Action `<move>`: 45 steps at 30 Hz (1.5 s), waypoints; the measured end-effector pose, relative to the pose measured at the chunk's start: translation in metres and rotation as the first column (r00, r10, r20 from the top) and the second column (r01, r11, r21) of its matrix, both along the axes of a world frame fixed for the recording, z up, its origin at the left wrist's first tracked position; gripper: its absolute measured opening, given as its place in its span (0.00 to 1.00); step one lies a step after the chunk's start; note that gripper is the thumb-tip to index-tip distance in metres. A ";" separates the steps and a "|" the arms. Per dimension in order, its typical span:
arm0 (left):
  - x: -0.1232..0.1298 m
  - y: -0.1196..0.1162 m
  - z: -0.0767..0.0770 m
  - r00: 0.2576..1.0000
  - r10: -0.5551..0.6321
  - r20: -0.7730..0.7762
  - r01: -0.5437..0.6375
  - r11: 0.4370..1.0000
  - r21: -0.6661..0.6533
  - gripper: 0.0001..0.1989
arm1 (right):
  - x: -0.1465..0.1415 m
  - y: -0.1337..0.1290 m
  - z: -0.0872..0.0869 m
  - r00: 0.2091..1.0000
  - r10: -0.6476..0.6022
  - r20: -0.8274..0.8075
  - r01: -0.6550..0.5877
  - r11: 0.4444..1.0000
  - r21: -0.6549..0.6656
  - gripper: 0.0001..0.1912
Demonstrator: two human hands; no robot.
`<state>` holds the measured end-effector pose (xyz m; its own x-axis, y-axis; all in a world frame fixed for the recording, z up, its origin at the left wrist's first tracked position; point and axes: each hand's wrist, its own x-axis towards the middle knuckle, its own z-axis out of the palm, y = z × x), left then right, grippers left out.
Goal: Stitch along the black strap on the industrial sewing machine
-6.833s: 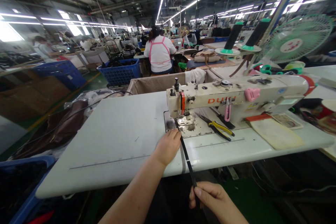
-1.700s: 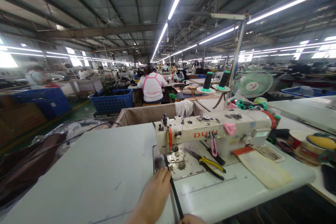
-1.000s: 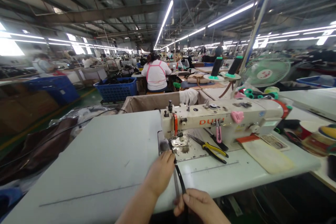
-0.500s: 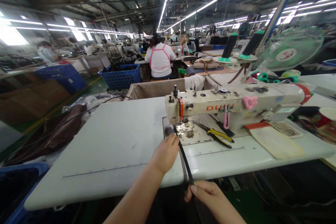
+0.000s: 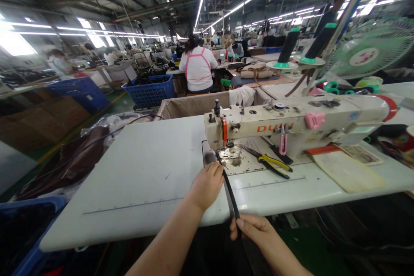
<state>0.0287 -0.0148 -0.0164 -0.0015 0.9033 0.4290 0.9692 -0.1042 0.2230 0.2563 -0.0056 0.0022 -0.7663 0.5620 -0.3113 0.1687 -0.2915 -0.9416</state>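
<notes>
1. A black strip (image 5: 230, 189) slants across the front of a white worktable (image 5: 145, 168), running from beside the needle plate of a sewing machine (image 5: 291, 116) to a point just off the table's near edge.
2. The left hand (image 5: 207, 184) bends over the strip's far part, fingers close together and tips down; whether they pinch it or only press it flat cannot be told.
3. The right hand (image 5: 254, 229) grips the lower length, thumb and forefinger closed on it.
4. The step in hand looks like guiding the strip at the stitching area. The next move seems to call for a straight, lightly taut line, the right hand giving slack as needed.
5. The left hand hides part of the strip near the needle, so its exact seating there cannot be seen.
6. Yellow-and-black pliers (image 5: 271, 164) lie right of the strip, partly on the machine's bed, apart from it and seemingly out of its path.
7. Pink snips (image 5: 283, 141) hang on the machine's front; a pale yellow pad (image 5: 351, 171) lies farther right.
8. Behind stand 2 black thread cones, a green fan (image 5: 365, 57) and a co-worker (image 5: 198, 68), back turned.
</notes>
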 end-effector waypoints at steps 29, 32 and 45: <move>-0.003 -0.002 -0.010 0.998 -0.013 -0.055 0.015 0.999 0.050 0.16 | -0.001 -0.012 0.022 0.997 -0.046 -0.064 0.039 0.994 -0.099 0.21; -0.003 -0.002 -0.011 0.997 -0.019 -0.079 0.022 0.999 0.037 0.16 | -0.005 -0.006 0.017 0.995 -0.088 0.047 0.079 0.983 0.165 0.22; -0.001 -0.001 -0.016 0.989 -0.010 -0.149 0.012 1.000 0.011 0.17 | -0.036 0.009 0.016 0.980 -0.135 -0.145 0.105 0.974 -0.200 0.26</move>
